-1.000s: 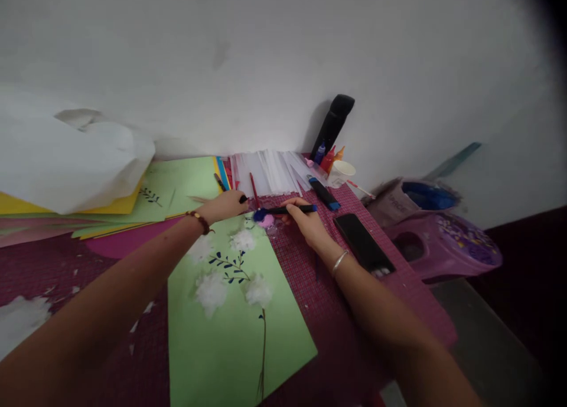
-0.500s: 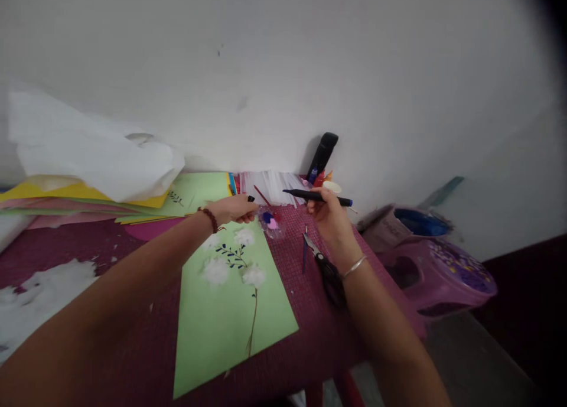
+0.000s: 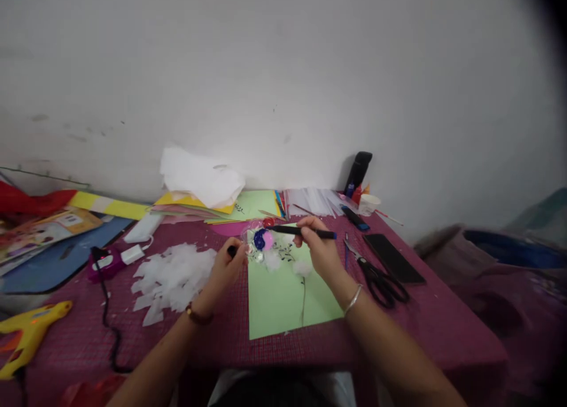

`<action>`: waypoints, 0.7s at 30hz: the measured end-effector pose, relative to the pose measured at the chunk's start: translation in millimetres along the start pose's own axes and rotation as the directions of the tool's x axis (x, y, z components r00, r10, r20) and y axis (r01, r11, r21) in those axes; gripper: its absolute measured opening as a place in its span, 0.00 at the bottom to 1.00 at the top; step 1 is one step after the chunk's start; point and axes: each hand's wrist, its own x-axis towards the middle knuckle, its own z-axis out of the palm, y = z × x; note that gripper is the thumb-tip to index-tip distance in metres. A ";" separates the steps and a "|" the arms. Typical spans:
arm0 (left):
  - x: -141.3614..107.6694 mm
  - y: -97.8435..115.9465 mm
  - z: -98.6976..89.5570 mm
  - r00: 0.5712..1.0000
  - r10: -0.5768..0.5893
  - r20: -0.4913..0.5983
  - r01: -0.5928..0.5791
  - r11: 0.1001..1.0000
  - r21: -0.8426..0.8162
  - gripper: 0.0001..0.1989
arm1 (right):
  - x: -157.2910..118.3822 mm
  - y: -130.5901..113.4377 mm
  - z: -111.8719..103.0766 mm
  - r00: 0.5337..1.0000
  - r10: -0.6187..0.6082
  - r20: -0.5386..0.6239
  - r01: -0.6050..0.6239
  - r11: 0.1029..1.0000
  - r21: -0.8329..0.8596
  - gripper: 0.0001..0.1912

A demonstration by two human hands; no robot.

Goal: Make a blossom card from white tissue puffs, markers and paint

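My right hand (image 3: 315, 243) grips a black marker (image 3: 305, 231) with a blue end; its tip points left, over a clear paint palette (image 3: 262, 241) with blue, pink and red paint. Closed fingers of my left hand (image 3: 230, 259) hold a small black cap (image 3: 231, 251) and meet the palette's left edge. Below the palette lies a light green sheet (image 3: 279, 300) bearing white fluffy flowers (image 3: 302, 269), dark leaves and a thin brown stem (image 3: 303, 303). The palette covers part of the sheet's upper left.
Scissors (image 3: 376, 274) and a phone (image 3: 394, 259) lie right of the sheet. White scraps (image 3: 175, 280), a purple socket block (image 3: 106, 264) and a yellow glue gun (image 3: 33, 330) are at left. Stacked papers (image 3: 192, 205), paint bottles (image 3: 357, 194) and a white cup (image 3: 369, 204) stand near the wall.
The view has swung left and back, showing more table. My left hand has drawn the palette toward me, over the sheet's upper part. The marker stays in my right hand.
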 end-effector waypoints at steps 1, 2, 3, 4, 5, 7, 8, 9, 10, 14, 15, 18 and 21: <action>0.7 -4.1 0.2 1.000 -0.011 -0.008 0.010 1.000 -0.023 0.13 | -1.6 3.6 2.6 1.000 -0.017 0.004 0.017 0.998 -0.063 0.04; 1.8 -7.6 1.1 1.000 -0.024 -0.010 0.023 0.998 -0.051 0.13 | -3.4 6.9 3.7 1.000 -0.028 0.003 0.028 0.992 -0.123 0.04; 2.8 -10.6 2.4 0.999 -0.039 -0.008 0.038 0.996 -0.080 0.13 | -5.2 9.8 3.6 0.999 -0.036 -0.002 0.035 0.984 -0.177 0.04; 3.3 -13.1 3.8 0.999 -0.053 -0.002 0.053 0.993 -0.110 0.13 | -7.0 12.4 2.7 0.999 -0.042 -0.009 0.039 0.974 -0.221 0.04; 3.2 -15.0 5.1 0.998 -0.067 0.004 0.067 0.988 -0.139 0.14 | -8.7 14.5 1.4 0.999 -0.046 -0.017 0.040 0.966 -0.257 0.04; 1.4 -17.3 7.5 0.996 -0.091 0.015 0.092 0.978 -0.185 0.14 | -11.8 17.9 -1.3 0.998 -0.056 -0.031 0.044 0.951 -0.307 0.04; 0.1 -17.7 8.7 0.995 -0.099 0.018 0.100 0.974 -0.202 0.15 | -13.2 19.1 -2.4 0.997 -0.066 -0.040 0.049 0.944 -0.326 0.04; -1.5 -17.7 9.9 0.994 -0.105 0.021 0.107 0.971 -0.214 0.15 | -14.7 20.1 -3.0 0.996 -0.078 -0.046 0.058 0.937 -0.344 0.04; -3.0 -17.3 11.1 0.994 -0.107 0.023 0.110 0.968 -0.224 0.15 | -16.2 20.7 -3.3 0.994 -0.094 -0.049 0.070 0.929 -0.363 0.04; -7.8 -13.5 16.7 0.996 -0.093 0.016 0.094 0.964 -0.247 0.15 | -22.5 21.9 -1.7 0.986 -0.165 -0.037 0.133 0.893 -0.430 0.03; -8.7 -12.1 17.9 0.996 -0.089 0.011 0.089 0.964 -0.250 0.15 | -23.9 22.2 -0.9 0.983 -0.180 -0.034 0.147 0.886 -0.440 0.03; -11.2 -7.2 20.5 0.996 -0.087 -0.005 0.082 0.962 -0.260 0.15 | -26.9 23.6 1.0 0.975 -0.219 -0.021 0.185 0.868 -0.461 0.03; -13.0 -3.5 22.4 0.996 -0.094 -0.005 0.089 0.957 -0.278 0.14 | -28.0 25.3 1.9 0.966 -0.257 0.005 0.225 0.838 -0.497 0.02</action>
